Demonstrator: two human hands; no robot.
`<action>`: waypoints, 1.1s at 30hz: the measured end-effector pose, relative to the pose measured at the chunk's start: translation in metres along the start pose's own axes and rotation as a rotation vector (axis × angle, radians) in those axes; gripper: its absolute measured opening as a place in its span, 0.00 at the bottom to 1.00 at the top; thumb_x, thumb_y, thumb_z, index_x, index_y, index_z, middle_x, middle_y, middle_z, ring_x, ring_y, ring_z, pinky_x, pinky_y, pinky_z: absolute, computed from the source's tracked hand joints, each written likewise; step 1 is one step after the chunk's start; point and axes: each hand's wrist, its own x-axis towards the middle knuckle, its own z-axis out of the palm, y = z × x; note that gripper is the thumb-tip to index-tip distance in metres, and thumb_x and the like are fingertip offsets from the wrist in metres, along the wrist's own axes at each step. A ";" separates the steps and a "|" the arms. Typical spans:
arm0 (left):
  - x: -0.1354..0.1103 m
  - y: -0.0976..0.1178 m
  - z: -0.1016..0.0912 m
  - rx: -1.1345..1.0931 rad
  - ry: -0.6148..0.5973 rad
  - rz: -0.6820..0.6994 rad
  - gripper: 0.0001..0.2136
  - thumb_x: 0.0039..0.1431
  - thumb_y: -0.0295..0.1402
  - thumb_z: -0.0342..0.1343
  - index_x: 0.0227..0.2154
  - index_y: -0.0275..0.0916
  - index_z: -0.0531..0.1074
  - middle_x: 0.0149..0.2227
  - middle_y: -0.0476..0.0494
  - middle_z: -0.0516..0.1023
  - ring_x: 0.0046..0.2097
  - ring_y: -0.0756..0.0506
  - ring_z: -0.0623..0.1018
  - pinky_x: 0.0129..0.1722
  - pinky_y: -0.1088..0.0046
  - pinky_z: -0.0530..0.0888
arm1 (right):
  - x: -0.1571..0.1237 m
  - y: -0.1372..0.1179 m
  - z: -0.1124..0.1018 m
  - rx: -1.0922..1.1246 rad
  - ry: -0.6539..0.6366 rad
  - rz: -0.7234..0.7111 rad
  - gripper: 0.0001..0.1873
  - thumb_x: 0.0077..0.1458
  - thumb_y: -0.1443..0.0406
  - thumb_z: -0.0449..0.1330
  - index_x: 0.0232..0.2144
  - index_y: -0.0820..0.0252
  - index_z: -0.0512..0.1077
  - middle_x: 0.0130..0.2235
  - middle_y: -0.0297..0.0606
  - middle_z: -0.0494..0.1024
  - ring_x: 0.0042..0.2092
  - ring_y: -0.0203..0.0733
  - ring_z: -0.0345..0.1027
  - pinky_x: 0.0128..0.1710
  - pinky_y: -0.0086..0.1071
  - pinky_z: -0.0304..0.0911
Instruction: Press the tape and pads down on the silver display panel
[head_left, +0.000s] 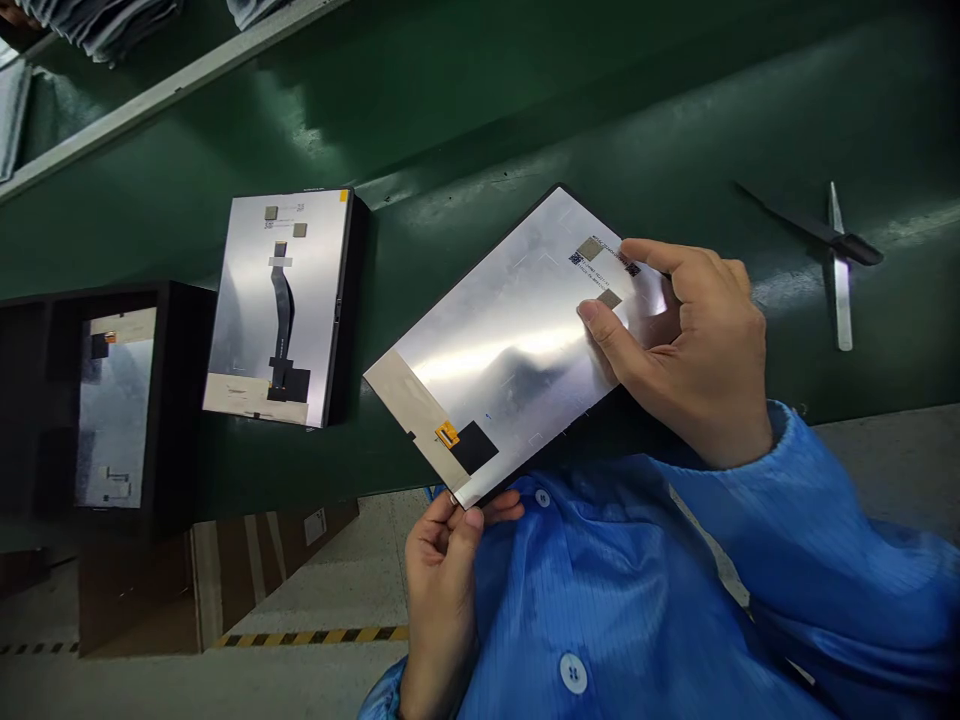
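Blue striped smock; white buttons

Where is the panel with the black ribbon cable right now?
Head view, left of centre: the ribbon-cable panel lies on the green surface, between the black tray at far left and the held panel.

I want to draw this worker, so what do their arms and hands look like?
The left hand and right hand are bare, no gloves or rings. The right sleeve is bright blue with fine stripes; the left sleeve, barely in view, matches.
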 end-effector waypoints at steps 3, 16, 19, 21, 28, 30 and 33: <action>0.001 0.002 -0.003 0.006 -0.036 -0.012 0.21 0.60 0.45 0.66 0.49 0.34 0.78 0.43 0.33 0.86 0.44 0.39 0.85 0.54 0.59 0.79 | 0.000 -0.001 -0.001 -0.008 -0.005 -0.007 0.22 0.64 0.53 0.63 0.57 0.50 0.70 0.56 0.42 0.78 0.56 0.58 0.72 0.56 0.55 0.66; 0.001 0.001 0.006 0.068 0.042 0.003 0.24 0.58 0.49 0.67 0.47 0.34 0.78 0.39 0.35 0.86 0.41 0.42 0.84 0.50 0.65 0.78 | -0.001 0.000 0.003 -0.013 0.030 -0.014 0.21 0.63 0.55 0.63 0.56 0.52 0.71 0.55 0.43 0.79 0.56 0.59 0.72 0.54 0.55 0.65; 0.001 0.001 0.009 0.059 0.046 0.005 0.23 0.57 0.49 0.67 0.46 0.34 0.78 0.38 0.36 0.86 0.39 0.43 0.84 0.48 0.65 0.79 | -0.001 -0.001 0.003 -0.014 0.042 -0.016 0.21 0.62 0.56 0.64 0.55 0.53 0.71 0.55 0.42 0.79 0.56 0.58 0.72 0.54 0.53 0.66; 0.001 0.002 0.010 0.054 0.043 0.005 0.22 0.57 0.49 0.68 0.44 0.34 0.77 0.36 0.37 0.86 0.37 0.43 0.84 0.47 0.66 0.78 | 0.000 -0.001 0.004 -0.013 0.046 -0.018 0.21 0.61 0.57 0.65 0.55 0.54 0.72 0.55 0.42 0.79 0.56 0.57 0.73 0.55 0.53 0.66; 0.002 0.003 0.015 0.057 0.043 -0.001 0.21 0.57 0.49 0.68 0.42 0.36 0.75 0.31 0.41 0.85 0.34 0.43 0.83 0.43 0.67 0.79 | -0.001 -0.002 0.004 -0.016 0.077 -0.031 0.21 0.60 0.59 0.66 0.54 0.55 0.72 0.53 0.41 0.80 0.55 0.55 0.73 0.56 0.52 0.67; 0.003 0.003 0.017 0.066 0.039 -0.010 0.22 0.57 0.49 0.68 0.42 0.36 0.75 0.32 0.40 0.85 0.34 0.43 0.84 0.42 0.66 0.79 | -0.001 -0.003 0.004 -0.020 0.057 -0.019 0.20 0.62 0.58 0.65 0.55 0.51 0.72 0.54 0.40 0.79 0.55 0.55 0.72 0.56 0.53 0.67; 0.005 0.004 0.020 0.080 0.027 -0.018 0.23 0.56 0.50 0.68 0.42 0.35 0.75 0.32 0.38 0.85 0.35 0.41 0.84 0.42 0.63 0.80 | -0.001 -0.004 0.002 -0.020 0.034 -0.001 0.19 0.64 0.58 0.62 0.56 0.47 0.71 0.55 0.39 0.79 0.56 0.56 0.71 0.56 0.55 0.67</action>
